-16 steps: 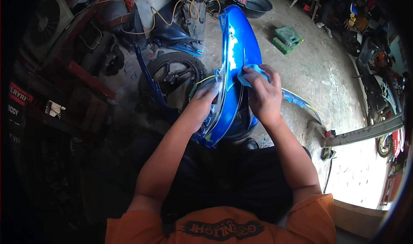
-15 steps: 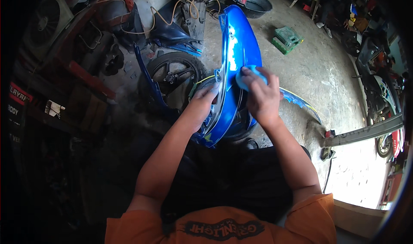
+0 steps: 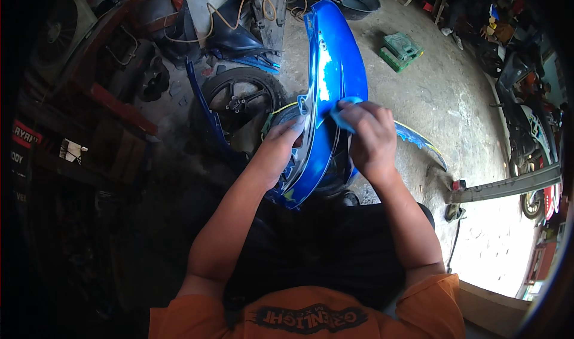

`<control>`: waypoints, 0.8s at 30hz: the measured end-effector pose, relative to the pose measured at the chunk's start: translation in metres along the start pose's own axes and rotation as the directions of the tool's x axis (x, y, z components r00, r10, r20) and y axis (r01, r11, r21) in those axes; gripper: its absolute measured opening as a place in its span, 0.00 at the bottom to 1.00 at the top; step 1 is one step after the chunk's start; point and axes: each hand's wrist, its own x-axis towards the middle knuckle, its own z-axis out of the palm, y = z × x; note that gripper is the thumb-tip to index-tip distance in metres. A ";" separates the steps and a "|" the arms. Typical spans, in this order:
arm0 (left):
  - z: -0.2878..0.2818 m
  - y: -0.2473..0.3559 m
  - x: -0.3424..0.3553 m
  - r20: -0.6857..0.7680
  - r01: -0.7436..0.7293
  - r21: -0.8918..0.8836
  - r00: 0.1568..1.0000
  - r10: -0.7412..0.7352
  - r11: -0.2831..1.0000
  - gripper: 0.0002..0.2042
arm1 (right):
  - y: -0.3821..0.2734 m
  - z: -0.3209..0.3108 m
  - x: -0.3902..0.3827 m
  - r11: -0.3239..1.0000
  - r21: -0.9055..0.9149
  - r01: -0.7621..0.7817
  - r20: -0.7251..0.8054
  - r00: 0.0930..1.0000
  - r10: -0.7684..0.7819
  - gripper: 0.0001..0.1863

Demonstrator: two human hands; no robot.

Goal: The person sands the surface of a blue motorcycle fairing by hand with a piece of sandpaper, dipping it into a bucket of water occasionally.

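A glossy blue motorcycle fairing panel (image 3: pixel 347 58) stands upright and slightly tilted in front of me, its lower end near my knees. Along its left inner edge my left hand (image 3: pixel 281 150) is wrapped, thumb up. My right hand (image 3: pixel 375 139) pinches a light blue cloth-like pad (image 3: pixel 342 116) and presses it on the panel's right face, about halfway up. My fingers partly cover the pad, so whether it is cloth or sponge is hard to tell.
Behind the panel, a black spoked wheel (image 3: pixel 239 103) lies on the concrete floor (image 3: pixel 430 100). More blue trim pieces lie left (image 3: pixel 206 109) and right (image 3: pixel 418 140). Farther off are a green case (image 3: pixel 400 51), a dark basin (image 3: pixel 359 7) and a seated person (image 3: pixel 469 13).
My right hand and the pad have shifted slightly right and down across the panel. The panel's top has risen a little in view; my left hand keeps its hold.
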 end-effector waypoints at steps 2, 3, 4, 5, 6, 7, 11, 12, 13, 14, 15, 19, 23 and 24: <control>-0.007 -0.005 0.002 -0.002 0.018 0.001 1.000 -0.018 1.000 0.21 | 0.003 0.009 -0.005 0.999 -0.033 -0.003 -0.026 1.000 0.002 0.19; -0.009 -0.007 0.004 -0.004 0.033 0.001 0.999 -0.033 0.999 0.18 | -0.007 0.011 -0.008 0.998 0.018 0.057 0.014 0.998 -0.057 0.19; -0.010 -0.007 0.006 -0.007 0.032 -0.001 0.999 -0.032 0.999 0.18 | -0.015 0.013 -0.009 0.991 0.072 0.115 0.050 0.992 -0.119 0.19; -0.011 -0.006 0.005 0.030 0.026 -0.053 0.999 -0.025 0.998 0.18 | -0.021 0.011 -0.007 0.986 0.066 0.155 0.093 0.983 -0.161 0.20; -0.011 -0.006 0.006 0.066 0.022 -0.105 0.998 -0.015 0.994 0.18 | -0.015 0.012 -0.007 0.986 0.070 0.151 0.093 0.983 -0.158 0.20; -0.012 -0.010 0.009 -0.041 0.055 -0.029 0.998 -0.056 0.998 0.18 | -0.002 0.012 -0.007 0.994 0.050 0.099 0.065 0.993 -0.103 0.21; -0.012 -0.004 0.010 0.105 0.042 0.004 0.994 -0.042 0.999 0.20 | 0.007 0.005 -0.006 0.999 0.048 0.021 0.051 0.998 -0.023 0.22; -0.009 -0.002 0.010 0.102 0.043 0.000 0.994 -0.043 0.999 0.20 | 0.001 0.004 -0.007 0.995 0.082 0.050 0.072 0.996 -0.056 0.22; -0.005 0.000 0.008 0.084 0.026 0.002 0.996 -0.026 1.000 0.22 | -0.002 0.008 -0.009 0.988 0.093 0.121 0.087 0.988 -0.129 0.21; -0.002 0.003 0.004 0.063 0.018 0.011 0.998 -0.018 1.000 0.23 | 0.000 0.009 -0.011 0.989 0.100 0.112 0.090 0.989 -0.121 0.21; -0.002 0.003 0.003 0.040 -0.029 0.084 0.999 0.026 0.996 0.23 | 0.006 0.009 -0.010 0.990 0.074 0.124 0.084 0.988 -0.130 0.21; -0.007 -0.001 0.008 0.090 -0.003 0.065 0.996 -0.003 0.998 0.23 | 0.017 0.008 -0.006 0.989 0.018 0.144 0.084 0.986 -0.145 0.19; -0.007 0.003 0.007 0.048 0.014 0.040 0.999 -0.016 0.999 0.23 | 0.011 -0.002 0.002 0.984 0.062 0.166 0.142 0.975 -0.173 0.18; -0.008 0.004 0.007 0.095 0.009 0.046 0.995 -0.013 0.999 0.23 | 0.018 -0.006 0.003 0.994 0.040 0.106 0.147 0.983 -0.111 0.17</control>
